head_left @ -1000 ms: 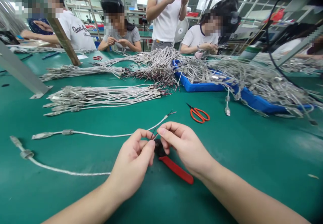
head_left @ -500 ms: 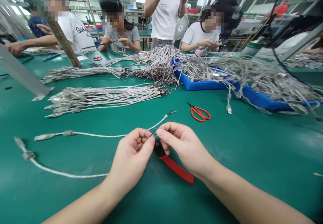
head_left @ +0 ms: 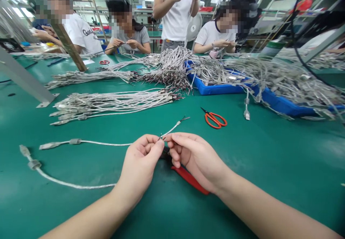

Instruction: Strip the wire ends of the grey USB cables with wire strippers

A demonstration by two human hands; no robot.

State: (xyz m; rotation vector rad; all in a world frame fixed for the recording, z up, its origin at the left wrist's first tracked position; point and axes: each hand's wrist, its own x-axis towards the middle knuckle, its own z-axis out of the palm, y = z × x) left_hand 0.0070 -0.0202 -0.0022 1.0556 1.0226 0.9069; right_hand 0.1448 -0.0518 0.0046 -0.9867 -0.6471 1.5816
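My left hand (head_left: pixel 142 160) pinches the stripped end of a USB cable (head_left: pixel 78 186), whose thin dark wires poke out between thumb and forefinger. The cable runs out to the left, with a grey ferrite bead near its plug. Fingertips of my right hand (head_left: pixel 198 158) are closed at those same thin wires. Red-handled pliers (head_left: pixel 190 179) lie on the table beneath my right hand, their dark head partly hidden. A second USB cable (head_left: pixel 107 144) passes behind my left hand, its bare wire ends showing beyond.
Orange-handled scissors (head_left: pixel 215 119) lie beyond my right hand. A bundle of cables (head_left: pixel 115 103) is at the back left. Blue trays (head_left: pixel 223 89) heaped with cables stand at the back right. A metal bracket (head_left: pixel 29 77) rises at left. Several people work across the table.
My right hand has turned slightly, its fingers straighter at the wire ends. My left hand keeps its pinch on the cable. The view has shifted slightly.
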